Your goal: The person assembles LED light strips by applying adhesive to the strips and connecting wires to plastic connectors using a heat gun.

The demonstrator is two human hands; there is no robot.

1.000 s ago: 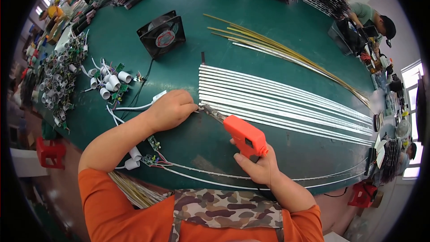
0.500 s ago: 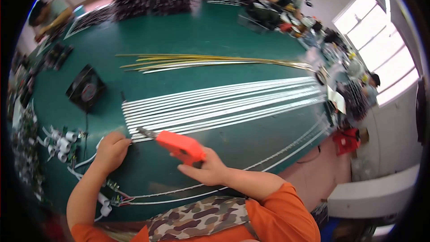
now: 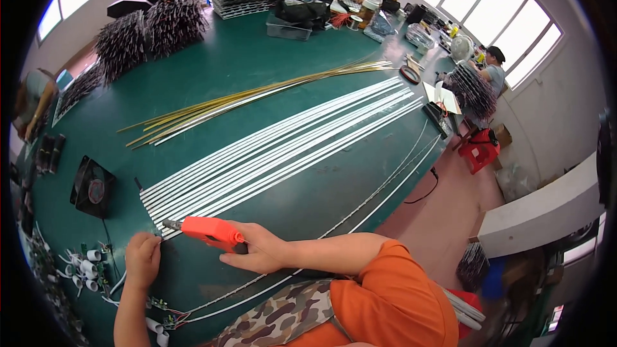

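Observation:
My right hand point(image 3: 257, 254) grips an orange handled tool point(image 3: 209, 231) whose metal tip points left at the near ends of several long white strips point(image 3: 276, 148) laid side by side on the green table point(image 3: 212, 71). My left hand point(image 3: 143, 259) rests with fingers curled on the table just left of the tool's tip, pressing at the strip ends. What the fingers pinch is hidden. Thin wires point(image 3: 360, 212) run along the table's near edge toward my body.
A bundle of yellow strips point(image 3: 250, 95) lies beyond the white ones. A black fan point(image 3: 92, 187) and small white parts with green boards point(image 3: 83, 266) sit at the left. Dark stacked parts point(image 3: 154, 26) fill the far side. Other people work at the far end and right. A red stool point(image 3: 481, 150) stands on the floor.
The view has swung to the right and up along the table. My hands and the orange tool stay together at the strip ends, now low in the picture.

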